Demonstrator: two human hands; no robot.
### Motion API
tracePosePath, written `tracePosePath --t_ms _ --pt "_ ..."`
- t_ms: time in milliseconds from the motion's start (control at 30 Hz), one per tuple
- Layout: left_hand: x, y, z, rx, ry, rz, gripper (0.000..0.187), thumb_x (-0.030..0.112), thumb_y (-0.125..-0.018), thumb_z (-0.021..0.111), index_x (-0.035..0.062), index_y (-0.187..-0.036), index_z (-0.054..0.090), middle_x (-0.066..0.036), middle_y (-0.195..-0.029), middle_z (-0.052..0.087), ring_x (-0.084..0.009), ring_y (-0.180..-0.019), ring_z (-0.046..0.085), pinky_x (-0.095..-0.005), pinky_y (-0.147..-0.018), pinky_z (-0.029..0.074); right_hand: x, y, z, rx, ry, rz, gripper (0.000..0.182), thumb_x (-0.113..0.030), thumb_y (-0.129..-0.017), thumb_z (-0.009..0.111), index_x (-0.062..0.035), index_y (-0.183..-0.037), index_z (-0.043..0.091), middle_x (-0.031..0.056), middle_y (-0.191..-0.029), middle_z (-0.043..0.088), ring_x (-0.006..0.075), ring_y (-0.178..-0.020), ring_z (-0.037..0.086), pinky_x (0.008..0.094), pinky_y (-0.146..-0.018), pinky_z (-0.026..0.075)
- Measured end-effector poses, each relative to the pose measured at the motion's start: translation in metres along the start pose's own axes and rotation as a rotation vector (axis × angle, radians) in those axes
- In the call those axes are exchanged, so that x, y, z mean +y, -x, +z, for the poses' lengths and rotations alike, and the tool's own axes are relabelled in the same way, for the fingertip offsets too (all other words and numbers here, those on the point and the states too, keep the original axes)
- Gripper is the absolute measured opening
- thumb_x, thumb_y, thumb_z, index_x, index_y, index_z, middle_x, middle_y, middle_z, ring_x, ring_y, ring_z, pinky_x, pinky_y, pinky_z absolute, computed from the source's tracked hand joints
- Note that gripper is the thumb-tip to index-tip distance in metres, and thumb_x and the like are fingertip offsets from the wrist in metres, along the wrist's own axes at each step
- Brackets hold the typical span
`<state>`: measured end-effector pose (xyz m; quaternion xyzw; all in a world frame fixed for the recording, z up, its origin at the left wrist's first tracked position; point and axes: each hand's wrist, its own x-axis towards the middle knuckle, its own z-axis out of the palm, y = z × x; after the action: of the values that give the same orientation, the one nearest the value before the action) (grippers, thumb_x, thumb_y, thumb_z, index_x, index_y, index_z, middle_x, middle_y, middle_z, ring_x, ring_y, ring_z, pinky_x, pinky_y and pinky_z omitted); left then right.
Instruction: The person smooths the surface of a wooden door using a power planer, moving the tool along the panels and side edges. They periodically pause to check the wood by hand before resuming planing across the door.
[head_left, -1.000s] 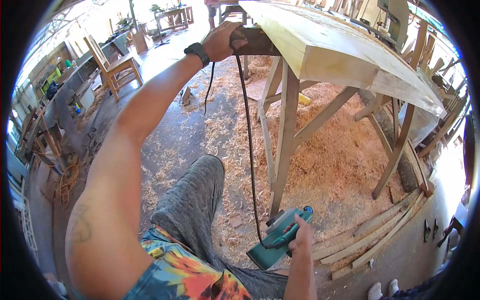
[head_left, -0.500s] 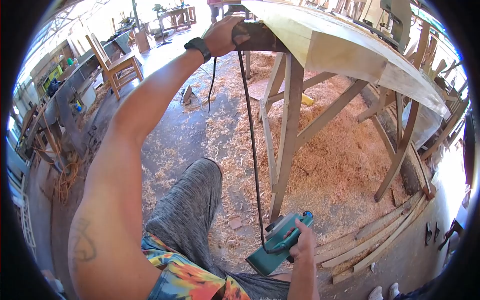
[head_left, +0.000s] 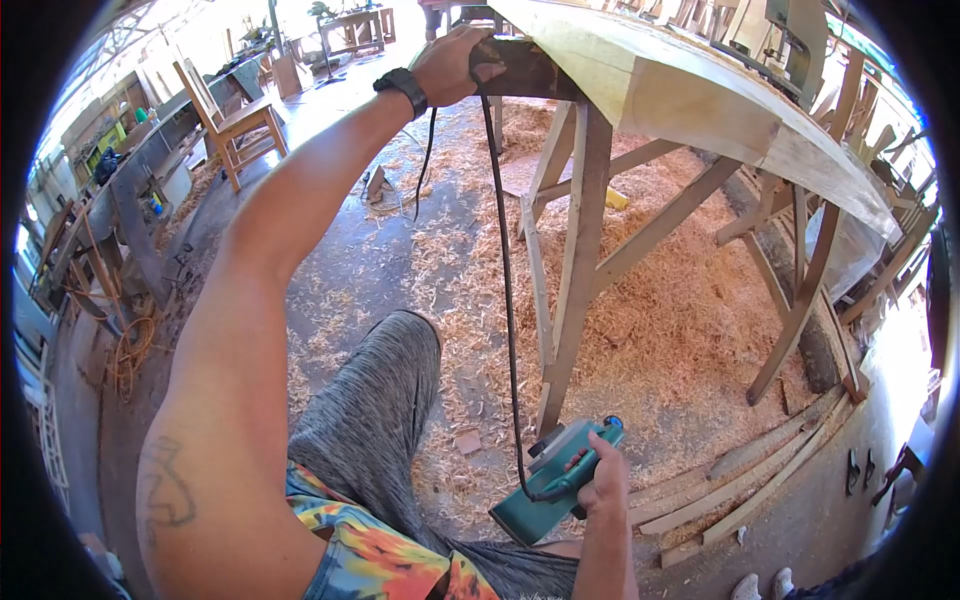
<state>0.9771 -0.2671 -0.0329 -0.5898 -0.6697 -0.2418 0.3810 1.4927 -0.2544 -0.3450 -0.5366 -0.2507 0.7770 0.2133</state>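
At the top of the view, my left hand, with a black watch on its wrist, is closed around the black power cord against the end of a dark beam. The cord hangs below that hand in two strands, and the longer one runs down to a green electric hand planer. Low on the right, my right hand is wrapped around the planer's handle, holding it tilted beside my leg. Above the wooden trestle lies a large pale wooden slab.
Wood shavings are heaped under the trestle and scattered over the floor. Long wood strips lie at lower right. A wooden chair and a cluttered workbench stand on the left. A person's shoes show at the bottom right.
The view has shifted slightly. Both hands keep their grips, and the planer stays at nearly the same place and tilt.
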Motion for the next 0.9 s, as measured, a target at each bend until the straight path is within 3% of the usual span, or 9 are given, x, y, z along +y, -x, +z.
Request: tracePosePath --t_ms 367,400,633,833,900 --pt "0.003 0.0 -0.007 -0.055 -0.037 -0.021 0.06 0.039 -0.095 0.068 0.0036 -0.14 0.05 -0.021 -0.126 0.061 -0.0332 -0.114 0.063 -0.0431 -0.099 0.05 0.004 -0.023 -0.009 -0.02 -0.072 0.041 0.021 -0.018 -0.089 0.071 -0.0032 -0.095 0.057 0.0086 -0.072 0.056 0.0237 -0.06 0.059 0.0422 -0.055 0.054" --pt "0.002 0.001 -0.006 -0.012 -0.036 -0.007 0.06 0.037 -0.091 0.073 0.0023 -0.135 0.054 -0.02 -0.119 0.063 -0.0346 -0.108 0.065 -0.0429 -0.094 0.052 0.002 -0.022 -0.009 -0.02 -0.074 0.041 0.021 -0.018 -0.089 0.071 -0.0032 -0.095 0.057 0.0086 -0.072 0.056 0.0237 -0.06 0.059 0.0422 -0.055 0.054" --pt "-0.003 -0.003 -0.008 -0.08 0.009 0.014 0.056 0.03 -0.091 0.075 0.002 -0.135 0.053 -0.018 -0.117 0.065 -0.0329 -0.108 0.065 -0.0412 -0.094 0.053 -0.01 -0.028 0.001 -0.088 -0.093 0.034 0.018 -0.016 -0.09 0.07 -0.0041 -0.094 0.058 0.0081 -0.072 0.056 0.0225 -0.059 0.059 0.0412 -0.055 0.053" --pt "-0.037 -0.005 0.006 -0.068 -0.137 0.198 0.058 0.032 -0.093 0.072 0.0034 -0.138 0.049 -0.017 -0.119 0.065 -0.0324 -0.111 0.065 -0.0413 -0.095 0.051 -0.022 -0.031 0.006 -0.056 -0.117 0.047 0.017 -0.016 -0.091 0.07 -0.0041 -0.093 0.059 0.0082 -0.071 0.056 0.0221 -0.058 0.059 0.0384 -0.052 0.052" --pt "-0.038 -0.005 0.004 -0.085 -0.101 0.178 0.056 0.03 -0.093 0.071 0.0035 -0.138 0.049 -0.017 -0.121 0.065 -0.0337 -0.111 0.064 -0.0415 -0.095 0.051 -0.021 -0.039 0.005 -0.074 -0.119 0.035 0.023 -0.021 -0.09 0.07 -0.0045 -0.1 0.058 0.0079 -0.075 0.056 0.0217 -0.064 0.059 0.0401 -0.058 0.052"
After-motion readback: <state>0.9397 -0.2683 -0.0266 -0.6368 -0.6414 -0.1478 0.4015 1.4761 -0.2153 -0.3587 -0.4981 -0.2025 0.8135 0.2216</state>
